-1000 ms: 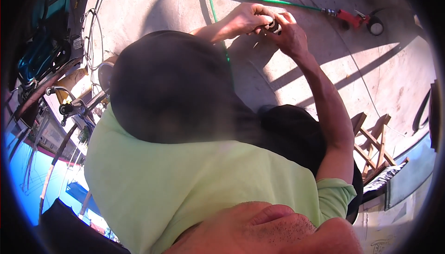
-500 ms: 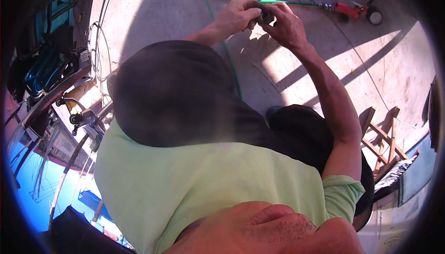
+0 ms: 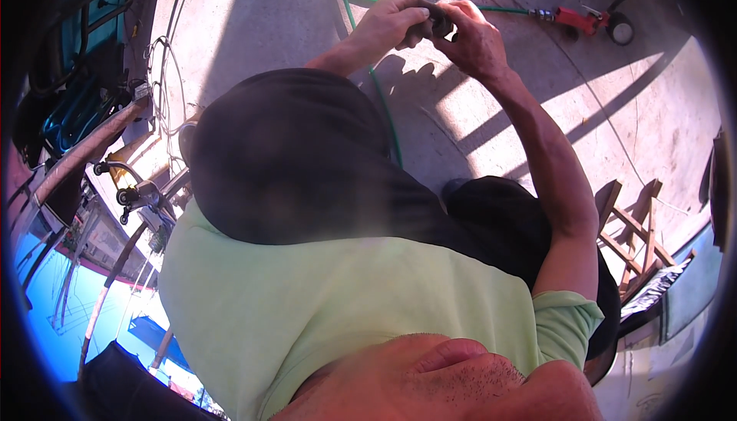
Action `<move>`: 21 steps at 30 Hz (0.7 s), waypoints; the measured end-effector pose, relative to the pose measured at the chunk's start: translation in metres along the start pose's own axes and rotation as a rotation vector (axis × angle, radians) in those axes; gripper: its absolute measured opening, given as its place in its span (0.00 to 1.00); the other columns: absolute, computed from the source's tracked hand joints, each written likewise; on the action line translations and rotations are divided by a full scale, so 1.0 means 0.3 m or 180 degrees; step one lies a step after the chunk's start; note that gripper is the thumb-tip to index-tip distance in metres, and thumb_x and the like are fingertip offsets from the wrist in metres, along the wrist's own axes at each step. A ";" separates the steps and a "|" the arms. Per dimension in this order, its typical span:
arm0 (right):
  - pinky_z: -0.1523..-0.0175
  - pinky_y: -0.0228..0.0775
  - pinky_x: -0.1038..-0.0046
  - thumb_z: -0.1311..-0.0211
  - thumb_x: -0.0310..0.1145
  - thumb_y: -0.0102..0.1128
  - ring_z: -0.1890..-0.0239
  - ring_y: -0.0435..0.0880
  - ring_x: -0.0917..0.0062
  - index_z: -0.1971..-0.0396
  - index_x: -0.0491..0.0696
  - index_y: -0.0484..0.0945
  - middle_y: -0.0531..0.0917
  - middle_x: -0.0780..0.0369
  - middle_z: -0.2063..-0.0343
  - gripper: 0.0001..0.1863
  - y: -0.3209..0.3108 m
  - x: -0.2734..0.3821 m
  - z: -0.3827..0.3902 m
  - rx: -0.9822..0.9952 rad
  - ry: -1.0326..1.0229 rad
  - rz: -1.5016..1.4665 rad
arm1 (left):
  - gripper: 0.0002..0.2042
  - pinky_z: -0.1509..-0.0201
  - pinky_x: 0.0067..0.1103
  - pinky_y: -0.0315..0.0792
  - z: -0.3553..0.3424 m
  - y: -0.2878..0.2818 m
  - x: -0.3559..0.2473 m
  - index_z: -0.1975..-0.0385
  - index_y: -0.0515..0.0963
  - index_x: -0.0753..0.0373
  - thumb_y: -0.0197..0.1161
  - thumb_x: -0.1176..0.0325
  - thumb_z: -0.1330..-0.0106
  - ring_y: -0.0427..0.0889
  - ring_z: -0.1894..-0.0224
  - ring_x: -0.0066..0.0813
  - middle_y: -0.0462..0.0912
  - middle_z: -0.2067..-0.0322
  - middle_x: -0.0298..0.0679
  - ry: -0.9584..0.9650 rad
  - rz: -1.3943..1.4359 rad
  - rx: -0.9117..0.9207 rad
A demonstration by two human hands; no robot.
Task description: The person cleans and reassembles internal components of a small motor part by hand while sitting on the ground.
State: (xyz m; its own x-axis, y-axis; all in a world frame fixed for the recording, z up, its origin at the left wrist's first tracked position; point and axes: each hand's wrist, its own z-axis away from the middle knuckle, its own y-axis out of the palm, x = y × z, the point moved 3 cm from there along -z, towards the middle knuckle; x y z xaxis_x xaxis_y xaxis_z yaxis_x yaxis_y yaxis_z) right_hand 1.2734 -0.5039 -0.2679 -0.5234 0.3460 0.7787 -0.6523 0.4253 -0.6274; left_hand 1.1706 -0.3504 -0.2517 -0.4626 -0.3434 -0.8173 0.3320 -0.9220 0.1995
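Both hands meet over the floor, past my knees, at a small dark rounded piece (image 3: 440, 22) whose kind I cannot make out. My left hand (image 3: 395, 23) is closed on it from the left, thumb on top. From the right, the bent fingers and thumb of my right hand (image 3: 472, 37) pinch the same piece. Much of it is hidden by the fingers. Behind the hands a green air hose (image 3: 503, 9) crosses the floor. It joins a red tire inflator (image 3: 576, 19) with a round gauge (image 3: 620, 31), lying to the right of my hands.
Concrete floor (image 3: 269, 18) spreads around me in sun and shadow. A wooden rack (image 3: 633, 229) stands at the right. At the left are a metal frame with small casters (image 3: 138, 194), loose cables (image 3: 161, 75) and dark tubular frames (image 3: 88, 33).
My hands stay together in nearly the same place, with the dark piece turned slightly between them. The shadow of the hands on the floor has changed shape.
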 end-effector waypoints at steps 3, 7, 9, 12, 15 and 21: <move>0.53 0.81 0.65 0.44 0.42 0.72 0.57 0.88 0.64 0.49 0.61 0.82 0.84 0.65 0.55 0.21 -0.001 0.005 -0.006 -0.0026 0.0095 -0.0015 | 0.14 0.71 0.19 0.69 -0.021 -0.031 0.012 0.53 0.79 0.69 0.49 0.68 0.23 0.79 0.72 0.21 0.84 0.68 0.38 0.0152 -0.0040 0.0326; 0.54 0.81 0.65 0.44 0.42 0.72 0.59 0.88 0.66 0.48 0.58 0.82 0.84 0.64 0.56 0.22 0.007 0.007 -0.010 -0.0053 0.0252 -0.0034 | 0.15 0.55 0.30 0.77 -0.026 -0.038 -0.001 0.53 0.78 0.69 0.48 0.65 0.23 0.84 0.63 0.35 0.85 0.65 0.43 0.0053 0.0785 0.0439; 0.55 0.81 0.65 0.44 0.42 0.72 0.60 0.88 0.66 0.48 0.57 0.83 0.84 0.64 0.57 0.22 0.009 0.022 -0.012 0.0020 0.0147 0.0011 | 0.15 0.47 0.36 0.78 -0.030 -0.061 -0.007 0.53 0.79 0.69 0.49 0.64 0.24 0.85 0.59 0.42 0.86 0.63 0.46 0.0199 0.1357 0.0381; 0.56 0.81 0.64 0.44 0.43 0.73 0.61 0.87 0.64 0.49 0.57 0.83 0.84 0.63 0.58 0.22 0.018 0.029 -0.017 -0.0019 -0.0010 0.0055 | 0.16 0.42 0.42 0.78 -0.039 -0.061 -0.050 0.53 0.79 0.69 0.50 0.63 0.24 0.85 0.53 0.49 0.86 0.60 0.50 0.0110 0.3012 0.0633; 0.56 0.81 0.61 0.45 0.44 0.73 0.60 0.87 0.62 0.50 0.57 0.83 0.84 0.62 0.59 0.22 0.019 0.063 -0.021 0.0029 -0.0061 -0.0004 | 0.20 0.36 0.44 0.74 -0.034 -0.047 -0.100 0.47 0.75 0.71 0.46 0.61 0.24 0.82 0.45 0.55 0.82 0.50 0.58 -0.0138 0.2479 -0.0264; 0.51 0.80 0.62 0.45 0.45 0.74 0.55 0.86 0.62 0.50 0.51 0.83 0.83 0.61 0.55 0.23 0.007 0.097 -0.040 0.0471 0.0385 -0.0145 | 0.24 0.26 0.48 0.66 -0.048 -0.090 -0.068 0.41 0.68 0.77 0.44 0.60 0.26 0.73 0.35 0.65 0.75 0.42 0.66 -0.0061 0.3611 0.0872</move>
State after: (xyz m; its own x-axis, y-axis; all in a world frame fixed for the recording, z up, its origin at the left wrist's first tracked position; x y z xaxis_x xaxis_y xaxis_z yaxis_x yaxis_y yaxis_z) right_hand 1.2634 -0.4828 -0.2467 -0.4276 0.4310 0.7946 -0.7519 0.3184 -0.5773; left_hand 1.1831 -0.3160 -0.2482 -0.0276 -0.9958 -0.0874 0.3755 -0.0914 0.9223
